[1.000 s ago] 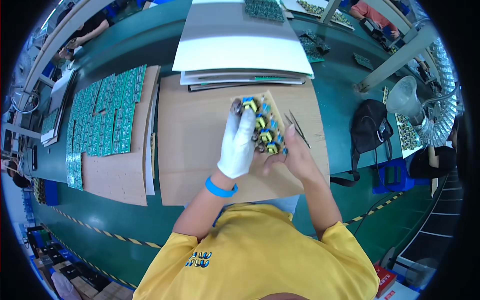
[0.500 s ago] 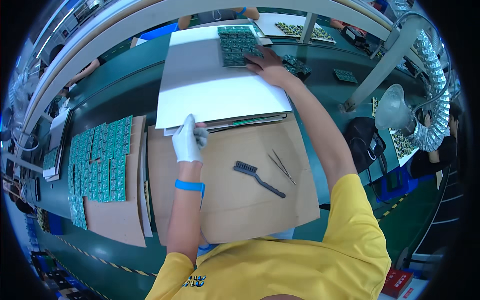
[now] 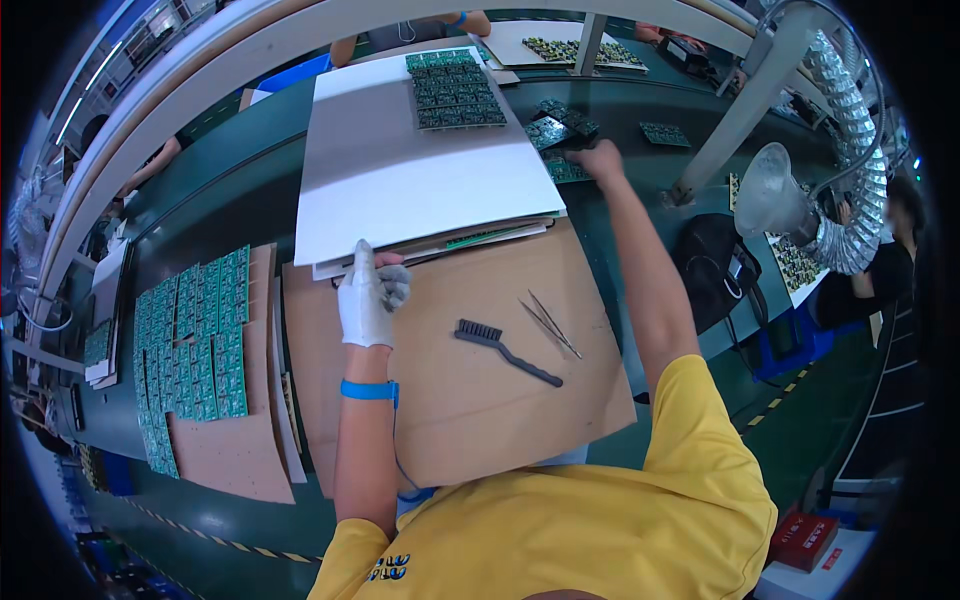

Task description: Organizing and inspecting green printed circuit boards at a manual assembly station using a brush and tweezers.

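Observation:
My left hand [image 3: 368,300], in a white glove with a bare fingertip showing, pinches the front edge of a large white board [image 3: 430,190], thumb above and fingers curled below. On that board's far right part lies a block of green circuit boards [image 3: 457,95]. Beyond its right edge, my bare right hand [image 3: 602,162] is closed at the edge of a green circuit board [image 3: 566,170] in a loose pile; its fingertips are partly hidden. A black brush [image 3: 508,352] and metal tweezers [image 3: 550,325] lie on the brown cardboard [image 3: 430,410] before me.
Rows of green circuit boards [image 3: 215,330] lie on cardboard at the left. One circuit board [image 3: 664,134] sits farther right, near a metal post [image 3: 735,110]. A black bag [image 3: 710,265] and a fume duct nozzle [image 3: 775,195] are at the right. Another person's arms [image 3: 470,22] show across the bench.
My right hand has left the block of circuit boards on the white board and moved right to the loose pile. My left hand stays at the board's front edge. The whole view has shifted slightly.

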`<state>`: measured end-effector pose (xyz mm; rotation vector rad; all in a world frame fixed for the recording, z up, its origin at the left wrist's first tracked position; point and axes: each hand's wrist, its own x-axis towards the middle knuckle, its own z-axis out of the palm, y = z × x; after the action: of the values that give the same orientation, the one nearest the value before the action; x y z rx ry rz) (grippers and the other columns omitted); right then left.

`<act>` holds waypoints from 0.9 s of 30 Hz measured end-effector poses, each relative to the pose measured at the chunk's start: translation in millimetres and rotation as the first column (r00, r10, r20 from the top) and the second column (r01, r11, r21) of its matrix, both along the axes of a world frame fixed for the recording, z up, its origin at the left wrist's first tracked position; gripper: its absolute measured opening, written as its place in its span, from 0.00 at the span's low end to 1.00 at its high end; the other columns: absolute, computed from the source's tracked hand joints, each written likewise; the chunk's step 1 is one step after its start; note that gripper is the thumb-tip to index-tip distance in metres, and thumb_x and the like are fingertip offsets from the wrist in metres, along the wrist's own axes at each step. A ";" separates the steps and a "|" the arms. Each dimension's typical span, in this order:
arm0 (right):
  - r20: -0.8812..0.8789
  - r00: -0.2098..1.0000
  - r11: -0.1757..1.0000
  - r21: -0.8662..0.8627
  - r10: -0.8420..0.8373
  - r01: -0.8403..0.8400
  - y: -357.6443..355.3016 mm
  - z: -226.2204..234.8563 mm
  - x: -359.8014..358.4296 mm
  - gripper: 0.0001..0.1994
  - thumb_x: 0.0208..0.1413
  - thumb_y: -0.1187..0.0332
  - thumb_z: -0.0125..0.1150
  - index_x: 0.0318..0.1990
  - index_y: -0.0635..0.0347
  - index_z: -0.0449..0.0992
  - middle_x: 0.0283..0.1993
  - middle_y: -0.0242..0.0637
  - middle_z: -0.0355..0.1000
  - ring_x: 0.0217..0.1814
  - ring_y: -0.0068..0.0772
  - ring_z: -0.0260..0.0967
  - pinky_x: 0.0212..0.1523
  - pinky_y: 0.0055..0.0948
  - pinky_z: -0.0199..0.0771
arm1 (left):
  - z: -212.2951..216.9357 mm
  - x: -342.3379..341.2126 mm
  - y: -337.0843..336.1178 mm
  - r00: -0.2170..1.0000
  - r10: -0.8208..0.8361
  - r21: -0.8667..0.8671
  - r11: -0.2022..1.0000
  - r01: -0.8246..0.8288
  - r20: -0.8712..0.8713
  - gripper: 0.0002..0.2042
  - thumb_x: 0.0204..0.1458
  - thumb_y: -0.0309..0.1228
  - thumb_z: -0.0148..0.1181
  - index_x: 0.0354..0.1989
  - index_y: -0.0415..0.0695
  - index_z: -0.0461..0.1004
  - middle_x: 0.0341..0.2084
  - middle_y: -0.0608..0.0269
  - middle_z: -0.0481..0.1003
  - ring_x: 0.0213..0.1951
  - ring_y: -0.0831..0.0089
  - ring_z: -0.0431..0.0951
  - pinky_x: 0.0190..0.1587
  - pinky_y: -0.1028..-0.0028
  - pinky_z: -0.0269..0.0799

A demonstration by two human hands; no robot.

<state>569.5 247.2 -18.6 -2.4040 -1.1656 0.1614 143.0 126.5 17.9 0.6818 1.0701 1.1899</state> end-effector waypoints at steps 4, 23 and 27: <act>-0.178 0.965 0.876 0.475 0.191 -0.086 -69.7 20.7 21.2 0.26 0.52 0.61 0.73 0.53 0.71 0.77 0.46 0.47 0.79 0.47 0.40 0.78 0.50 0.33 0.76 | -0.2 1.3 -40.3 0.897 -0.276 0.077 0.944 0.321 -0.344 0.16 0.62 0.36 0.62 0.52 0.38 0.74 0.34 0.58 0.79 0.30 0.77 0.77 0.28 0.79 0.71; -0.915 0.001 0.860 0.378 0.403 -0.342 -296.8 23.6 -218.6 0.18 0.59 0.69 0.68 0.54 0.70 0.75 0.50 0.41 0.77 0.49 0.32 0.77 0.50 0.31 0.77 | -54.0 -51.1 -106.3 0.926 -0.278 0.221 0.915 0.336 -0.257 0.28 0.56 0.34 0.67 0.63 0.36 0.67 0.57 0.51 0.74 0.48 0.67 0.79 0.40 0.73 0.78; -0.363 0.614 0.708 0.252 0.701 -0.660 -291.0 34.8 -232.0 0.15 0.61 0.64 0.66 0.47 0.70 0.79 0.49 0.44 0.78 0.47 0.36 0.77 0.47 0.32 0.76 | -58.7 -66.5 -56.4 0.945 -0.005 0.106 0.993 0.042 -0.327 0.18 0.62 0.36 0.63 0.52 0.35 0.74 0.41 0.59 0.80 0.36 0.74 0.80 0.35 0.75 0.77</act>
<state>337.5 -43.8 16.2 -1.5764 -1.7438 0.8260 76.4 70.2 -40.9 1.0033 1.2723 1.1461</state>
